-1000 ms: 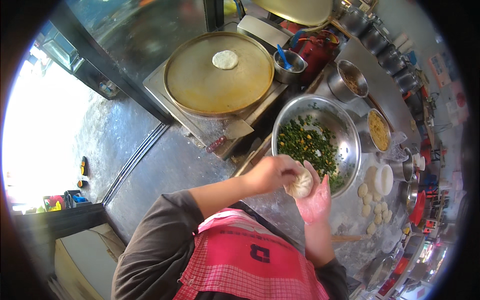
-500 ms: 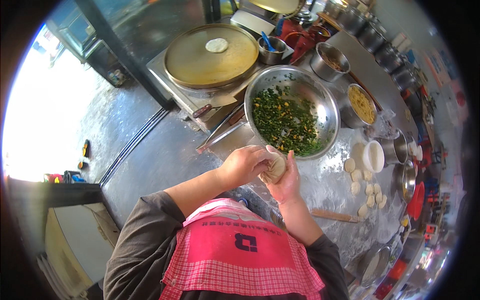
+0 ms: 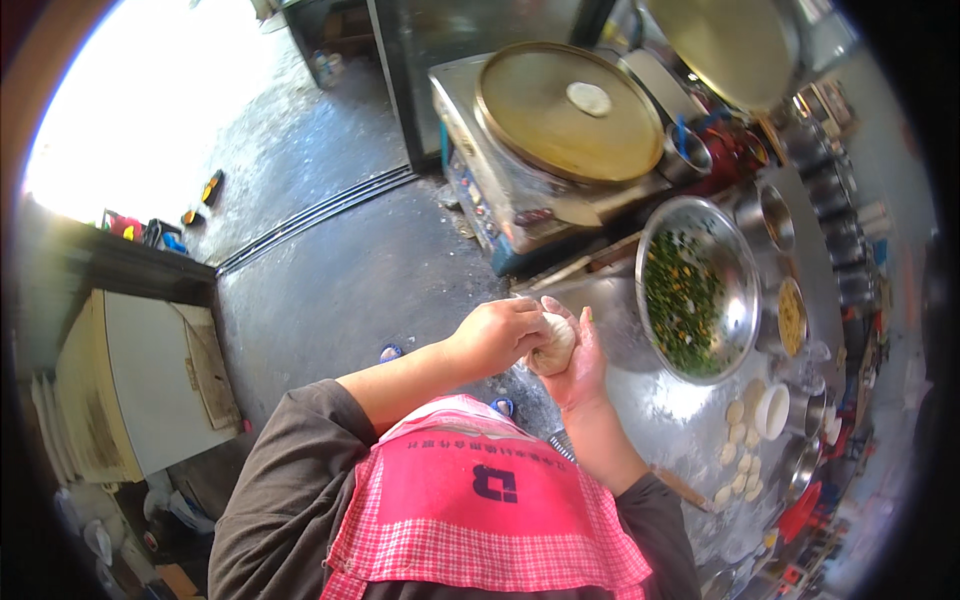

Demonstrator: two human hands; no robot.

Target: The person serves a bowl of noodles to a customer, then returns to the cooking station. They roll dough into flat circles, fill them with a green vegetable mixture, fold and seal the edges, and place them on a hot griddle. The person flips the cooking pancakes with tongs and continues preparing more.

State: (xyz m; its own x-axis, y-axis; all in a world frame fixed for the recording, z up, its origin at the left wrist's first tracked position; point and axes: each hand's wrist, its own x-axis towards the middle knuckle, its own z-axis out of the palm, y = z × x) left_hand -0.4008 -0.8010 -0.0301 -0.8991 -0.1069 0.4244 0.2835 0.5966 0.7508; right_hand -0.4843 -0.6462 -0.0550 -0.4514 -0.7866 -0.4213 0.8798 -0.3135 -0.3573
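Note:
In front of my apron I hold a round, pale bun of filled dough between both hands. My right hand cups it from below and the right side. The bent fingers of my left hand close on its upper left edge. A green scrap sticks to a fingertip of my right hand. To the right stands a steel bowl of chopped greens with yellow bits. Several small dough pieces lie on the floury worktop beyond my right forearm.
A flat round griddle with one pale dough disc stands ahead. A scraper with a dark handle lies at its near edge. A wooden rolling pin rests beside my right forearm. Steel pots and a white bowl line the right.
My view has turned left, so the griddle, bowl and worktop sit further right. Both hands still hold the bun; the left fingers have shifted slightly on its edge.

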